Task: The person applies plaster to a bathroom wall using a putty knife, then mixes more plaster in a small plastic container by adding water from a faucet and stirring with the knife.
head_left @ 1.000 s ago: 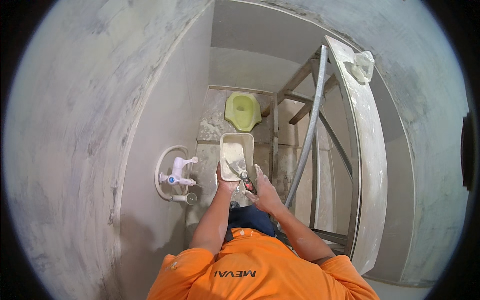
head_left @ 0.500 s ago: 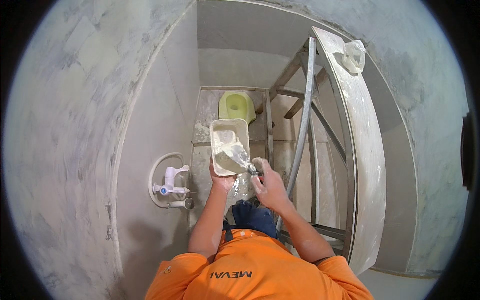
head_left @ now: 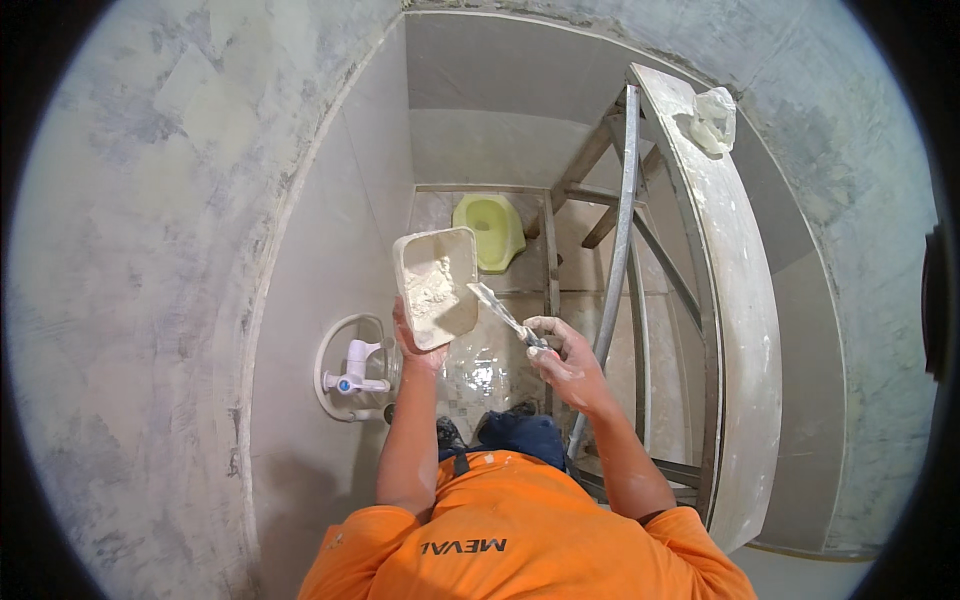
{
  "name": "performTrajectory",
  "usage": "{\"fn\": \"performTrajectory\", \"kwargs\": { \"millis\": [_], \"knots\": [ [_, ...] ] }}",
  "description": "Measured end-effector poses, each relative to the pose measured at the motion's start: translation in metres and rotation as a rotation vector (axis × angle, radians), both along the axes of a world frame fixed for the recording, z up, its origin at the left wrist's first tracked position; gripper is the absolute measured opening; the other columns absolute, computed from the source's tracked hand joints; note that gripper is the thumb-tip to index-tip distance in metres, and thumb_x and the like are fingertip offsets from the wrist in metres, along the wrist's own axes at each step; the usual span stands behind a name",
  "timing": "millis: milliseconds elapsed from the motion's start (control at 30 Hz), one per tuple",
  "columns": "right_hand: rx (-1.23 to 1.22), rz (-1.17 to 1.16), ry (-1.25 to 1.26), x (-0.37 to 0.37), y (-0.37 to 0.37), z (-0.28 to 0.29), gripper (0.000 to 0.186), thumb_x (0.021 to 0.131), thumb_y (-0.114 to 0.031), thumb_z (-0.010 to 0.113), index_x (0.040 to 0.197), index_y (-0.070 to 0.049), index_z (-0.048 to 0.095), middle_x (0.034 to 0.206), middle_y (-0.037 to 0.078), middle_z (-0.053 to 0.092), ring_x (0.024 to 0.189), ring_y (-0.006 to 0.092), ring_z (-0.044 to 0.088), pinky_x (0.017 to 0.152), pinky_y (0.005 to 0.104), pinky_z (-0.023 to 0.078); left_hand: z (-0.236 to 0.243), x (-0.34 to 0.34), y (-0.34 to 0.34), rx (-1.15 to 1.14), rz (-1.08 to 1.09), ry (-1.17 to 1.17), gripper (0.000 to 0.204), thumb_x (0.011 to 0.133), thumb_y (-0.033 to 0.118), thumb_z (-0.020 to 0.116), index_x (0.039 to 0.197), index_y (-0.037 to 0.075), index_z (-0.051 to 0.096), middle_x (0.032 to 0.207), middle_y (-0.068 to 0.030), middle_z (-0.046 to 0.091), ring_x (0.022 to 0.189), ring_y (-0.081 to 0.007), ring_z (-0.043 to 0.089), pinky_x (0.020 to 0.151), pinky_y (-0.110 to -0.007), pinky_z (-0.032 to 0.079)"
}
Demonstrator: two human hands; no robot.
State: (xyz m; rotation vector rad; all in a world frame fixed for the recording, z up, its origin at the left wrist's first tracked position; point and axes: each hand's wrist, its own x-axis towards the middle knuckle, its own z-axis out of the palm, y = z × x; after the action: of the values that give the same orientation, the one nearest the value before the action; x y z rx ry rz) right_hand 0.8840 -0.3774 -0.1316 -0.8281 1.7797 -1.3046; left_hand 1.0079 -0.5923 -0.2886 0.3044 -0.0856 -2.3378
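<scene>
My left hand point(head_left: 416, 345) grips the lower end of a white plastic tub point(head_left: 404, 270), which is tilted. White putty point(head_left: 428, 292) clings to the tub's inside. In my right hand point(head_left: 566, 360) is a putty knife point(head_left: 503, 312), held by its dark handle. Its blade, smeared with white paste, points up and left and stands just beside the tub's right rim. Both hands are dusted with white. My left fingers are partly hidden behind the tub.
A yellow-green squat toilet point(head_left: 489, 228) lies in the floor beyond the tub. On the right stands a metal-framed scaffold with a plank point(head_left: 735, 300); a crumpled plastic bag point(head_left: 713, 122) sits on it. A white tap with hose point(head_left: 357, 368) juts from the left wall.
The putty knife has come out of the tub and moved to the right, turning its blade edge-on. The tub has shifted slightly left and tilted differently.
</scene>
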Motion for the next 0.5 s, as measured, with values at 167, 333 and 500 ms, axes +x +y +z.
{"fn": "performTrajectory", "kwargs": {
  "millis": [167, 333, 500],
  "knots": [
    [-0.057, -0.082, -0.241, 0.010, 0.003, -0.013, 0.029, 0.095, -0.004, 0.056, 0.124, -0.006, 0.058, 0.077, -0.002, 0.055, 0.060, 0.0044, 0.044, 0.053, 0.0211, 0.034, 0.015, 0.017, -0.013, -0.119, 0.060, -0.091, 0.073, 0.094, 0.060, 0.057, 0.148, 0.011, 0.048, 0.144, -0.0104, 0.056, 0.129, -0.0322, 0.055, 0.108, -0.052, 0.045],
    [-0.034, -0.075, -0.224, 0.014, 0.001, -0.019, 0.029, 0.095, -0.005, 0.058, 0.124, -0.006, 0.058, 0.078, -0.001, 0.057, 0.060, 0.0047, 0.046, 0.053, 0.0221, 0.035, 0.017, 0.020, -0.017, -0.105, 0.061, -0.129, 0.066, 0.098, 0.058, 0.049, 0.147, 0.015, 0.051, 0.144, -0.0073, 0.058, 0.130, -0.0308, 0.055, 0.109, -0.051, 0.044],
    [-0.096, 0.009, 0.104, 0.006, -0.005, -0.006, 0.036, 0.091, -0.006, 0.065, 0.126, -0.004, 0.059, 0.083, 0.002, 0.060, 0.066, 0.0106, 0.053, 0.061, 0.0259, 0.044, 0.025, 0.014, -0.012, -0.092, 0.058, -0.178, 0.064, 0.099, 0.057, 0.048, 0.147, 0.015, 0.051, 0.142, -0.0069, 0.059, 0.128, -0.0305, 0.056, 0.108, -0.050, 0.045]
  ]
}}
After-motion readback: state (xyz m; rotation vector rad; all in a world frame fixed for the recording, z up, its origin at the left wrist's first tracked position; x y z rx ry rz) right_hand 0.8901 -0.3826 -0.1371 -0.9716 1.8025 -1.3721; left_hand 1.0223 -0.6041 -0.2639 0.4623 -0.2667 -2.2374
